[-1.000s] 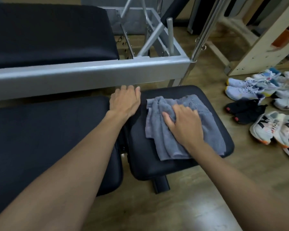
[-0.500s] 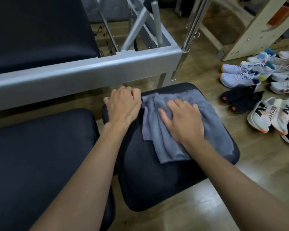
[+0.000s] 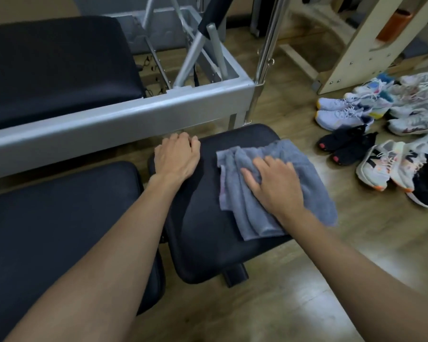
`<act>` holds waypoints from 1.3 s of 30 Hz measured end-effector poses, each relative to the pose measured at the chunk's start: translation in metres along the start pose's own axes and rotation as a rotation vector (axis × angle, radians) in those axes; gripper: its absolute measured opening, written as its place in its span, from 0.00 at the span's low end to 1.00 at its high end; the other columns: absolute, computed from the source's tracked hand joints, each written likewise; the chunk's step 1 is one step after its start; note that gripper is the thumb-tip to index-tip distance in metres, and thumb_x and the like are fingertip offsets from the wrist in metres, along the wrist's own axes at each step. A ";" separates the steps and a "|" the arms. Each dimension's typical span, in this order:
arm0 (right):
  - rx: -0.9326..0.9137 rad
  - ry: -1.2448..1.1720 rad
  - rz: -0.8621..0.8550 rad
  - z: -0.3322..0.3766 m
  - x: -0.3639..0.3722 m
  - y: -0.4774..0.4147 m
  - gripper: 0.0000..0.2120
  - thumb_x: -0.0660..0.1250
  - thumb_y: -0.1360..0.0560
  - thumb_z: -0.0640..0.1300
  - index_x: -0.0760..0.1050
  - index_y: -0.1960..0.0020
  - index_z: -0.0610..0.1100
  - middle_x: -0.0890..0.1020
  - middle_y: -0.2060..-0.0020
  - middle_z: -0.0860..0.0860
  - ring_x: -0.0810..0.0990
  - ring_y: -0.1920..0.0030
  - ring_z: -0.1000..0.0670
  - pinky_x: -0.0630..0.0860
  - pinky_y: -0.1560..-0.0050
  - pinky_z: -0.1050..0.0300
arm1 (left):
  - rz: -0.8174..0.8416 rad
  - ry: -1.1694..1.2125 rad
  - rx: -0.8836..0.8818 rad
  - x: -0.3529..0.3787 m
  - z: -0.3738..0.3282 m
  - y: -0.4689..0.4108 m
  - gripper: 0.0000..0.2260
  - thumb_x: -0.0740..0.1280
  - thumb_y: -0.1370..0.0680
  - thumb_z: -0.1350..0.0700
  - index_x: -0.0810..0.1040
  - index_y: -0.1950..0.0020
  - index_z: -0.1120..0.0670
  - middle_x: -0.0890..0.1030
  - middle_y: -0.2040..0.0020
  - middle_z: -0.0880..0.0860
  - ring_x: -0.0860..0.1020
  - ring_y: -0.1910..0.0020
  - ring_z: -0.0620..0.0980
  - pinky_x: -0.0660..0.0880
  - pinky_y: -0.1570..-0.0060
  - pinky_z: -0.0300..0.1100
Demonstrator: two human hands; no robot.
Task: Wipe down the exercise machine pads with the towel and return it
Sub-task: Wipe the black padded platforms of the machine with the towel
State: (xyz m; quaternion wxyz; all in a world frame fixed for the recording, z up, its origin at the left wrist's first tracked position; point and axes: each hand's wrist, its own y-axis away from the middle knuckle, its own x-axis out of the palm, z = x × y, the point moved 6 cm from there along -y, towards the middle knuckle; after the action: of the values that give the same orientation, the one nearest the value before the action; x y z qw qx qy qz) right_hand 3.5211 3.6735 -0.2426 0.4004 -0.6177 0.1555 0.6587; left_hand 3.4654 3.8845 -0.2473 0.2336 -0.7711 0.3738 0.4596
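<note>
Your left hand (image 3: 177, 156) lies palm down on the far left corner of the small pad (image 3: 208, 248), its fingers bent over the pad's far edge and holding it. Your right hand (image 3: 274, 186) is flat and spread, fingers nearly straight, pressing down on the towel (image 3: 316, 191); it does not pinch the cloth. The towel is grey-blue and rumpled into loose folds. It lies under your right palm on the right half of the small pad, reaching out past your fingertips and off to the right of your wrist, where its edge hangs at the pad's rim. Between your two hands there is a bare strip of black padding.

To the left of your left forearm sits the larger pad (image 3: 47, 230), just beside the small one. Beyond your left hand runs the grey metal rail (image 3: 109, 119), with another black pad (image 3: 55, 70) behind it. To the right of your right hand, well apart on the wooden floor (image 3: 282, 304), stands a cluster of shoes (image 3: 371, 166).
</note>
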 end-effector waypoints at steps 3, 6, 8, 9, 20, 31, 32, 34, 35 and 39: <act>0.020 0.024 -0.020 -0.019 -0.016 0.047 0.16 0.58 0.22 0.56 0.74 0.58 0.44 0.78 0.66 0.47 0.77 0.64 0.43 0.70 0.59 0.48 | 0.008 0.024 0.043 0.005 -0.015 -0.004 0.20 0.51 0.18 0.47 0.78 0.49 0.57 0.80 0.47 0.60 0.77 0.48 0.60 0.72 0.44 0.55; 0.032 0.036 -0.041 -0.029 -0.025 0.067 0.17 0.58 0.22 0.56 0.74 0.57 0.43 0.76 0.66 0.46 0.76 0.65 0.42 0.70 0.60 0.47 | 0.056 0.042 0.131 0.018 -0.038 -0.009 0.20 0.50 0.17 0.49 0.79 0.45 0.56 0.80 0.44 0.59 0.77 0.45 0.61 0.69 0.44 0.53; 0.037 0.054 -0.046 -0.027 -0.025 0.063 0.16 0.58 0.22 0.55 0.73 0.58 0.43 0.76 0.67 0.46 0.75 0.65 0.42 0.69 0.60 0.47 | 0.055 0.029 0.169 0.027 -0.049 -0.012 0.20 0.50 0.17 0.49 0.79 0.44 0.56 0.80 0.42 0.58 0.75 0.44 0.61 0.67 0.44 0.53; 0.040 0.062 -0.047 -0.026 -0.023 0.056 0.16 0.58 0.22 0.55 0.73 0.59 0.43 0.76 0.68 0.46 0.75 0.65 0.42 0.69 0.61 0.47 | 0.041 0.018 0.175 0.031 -0.052 -0.014 0.19 0.50 0.17 0.49 0.79 0.45 0.55 0.79 0.42 0.58 0.74 0.43 0.60 0.66 0.43 0.54; -0.072 0.061 -0.017 -0.016 0.051 -0.145 0.17 0.54 0.21 0.56 0.73 0.51 0.43 0.81 0.54 0.42 0.79 0.54 0.38 0.68 0.58 0.45 | -0.101 0.326 0.026 0.033 -0.031 -0.023 0.15 0.54 0.17 0.49 0.73 0.36 0.52 0.80 0.41 0.52 0.76 0.41 0.53 0.69 0.38 0.50; 0.145 -0.022 -0.036 -0.088 -0.010 -0.016 0.16 0.57 0.20 0.55 0.72 0.56 0.43 0.80 0.61 0.42 0.78 0.60 0.39 0.69 0.61 0.48 | 0.016 0.524 -0.063 0.027 -0.032 -0.012 0.16 0.56 0.18 0.49 0.72 0.32 0.51 0.79 0.40 0.49 0.73 0.36 0.51 0.67 0.33 0.52; 0.154 -0.005 -0.031 -0.089 -0.016 0.000 0.16 0.56 0.21 0.55 0.71 0.57 0.43 0.79 0.63 0.42 0.78 0.61 0.39 0.69 0.61 0.48 | 0.018 0.526 -0.031 0.024 -0.034 -0.007 0.16 0.57 0.18 0.50 0.73 0.32 0.51 0.79 0.38 0.50 0.73 0.36 0.51 0.68 0.33 0.51; 0.142 0.069 -0.027 -0.077 -0.020 0.015 0.16 0.56 0.21 0.55 0.71 0.58 0.44 0.79 0.64 0.44 0.77 0.62 0.40 0.69 0.60 0.47 | -0.023 0.524 0.024 0.016 -0.033 0.004 0.16 0.57 0.18 0.51 0.72 0.32 0.52 0.76 0.36 0.51 0.72 0.34 0.50 0.67 0.32 0.47; 0.119 0.104 -0.029 -0.064 -0.019 0.016 0.15 0.56 0.22 0.54 0.72 0.58 0.44 0.79 0.64 0.44 0.77 0.62 0.40 0.69 0.59 0.46 | -0.058 0.533 0.034 0.011 -0.031 0.011 0.16 0.57 0.18 0.52 0.71 0.31 0.52 0.75 0.35 0.52 0.71 0.34 0.49 0.66 0.32 0.46; -0.056 0.130 0.018 0.023 0.010 -0.011 0.14 0.55 0.21 0.55 0.73 0.54 0.47 0.80 0.59 0.47 0.77 0.59 0.43 0.69 0.56 0.45 | -0.114 0.575 -0.040 -0.003 -0.020 0.018 0.15 0.57 0.18 0.51 0.71 0.32 0.52 0.74 0.36 0.53 0.72 0.37 0.48 0.66 0.38 0.39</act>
State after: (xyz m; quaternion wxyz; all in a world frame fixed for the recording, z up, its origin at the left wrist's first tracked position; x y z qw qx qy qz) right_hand 3.5139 3.6995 -0.2441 0.3663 -0.6686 0.1682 0.6249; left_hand 3.4603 3.8607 -0.2356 0.1280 -0.8939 0.3717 0.2156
